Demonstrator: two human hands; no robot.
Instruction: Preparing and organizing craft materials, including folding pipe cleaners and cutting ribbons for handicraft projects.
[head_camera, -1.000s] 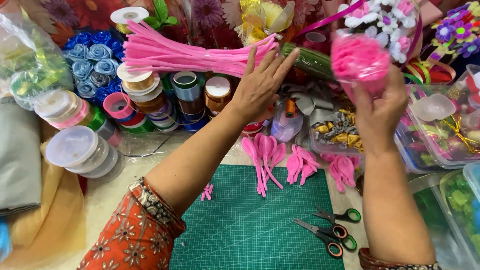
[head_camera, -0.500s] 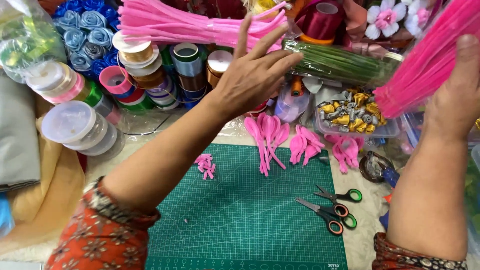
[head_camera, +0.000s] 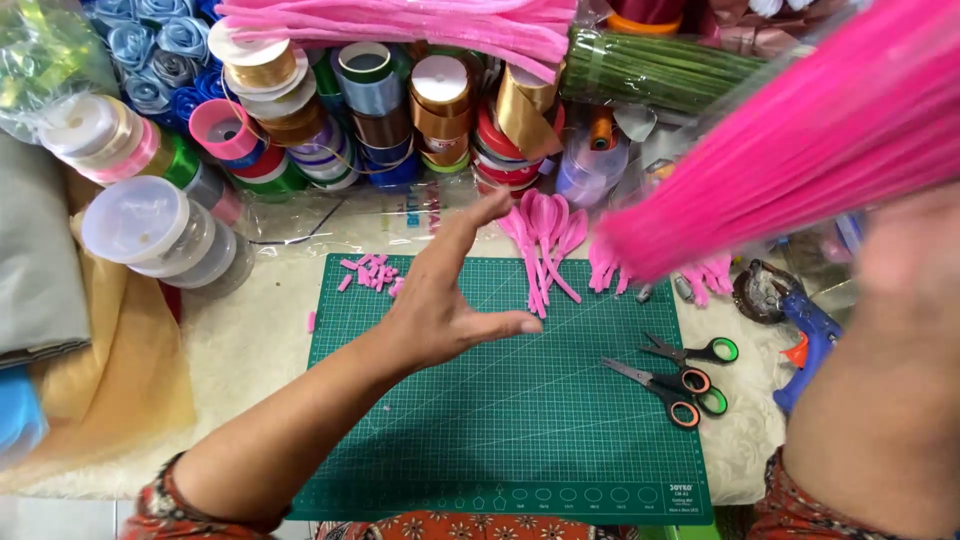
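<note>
Two hands are up: the right hand (head_camera: 915, 260), close and blurred, grips a fat bundle of pink stems (head_camera: 790, 140) slanting above the mat (head_camera: 520, 430); the left hand (head_camera: 440, 310) hovers empty, fingers spread. Tilted lower, the bundle might shed stems onto the scissors (head_camera: 680, 375) and folded pink pieces (head_camera: 545, 245).

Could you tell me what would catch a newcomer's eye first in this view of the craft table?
The big bundle of bright pink pipe cleaners fills the upper right, gripped by the right hand close to the camera. Below it the green cutting mat covers the table's middle, with the left hand spread open above it. Stacked ribbon spools crowd the far edge.
</note>
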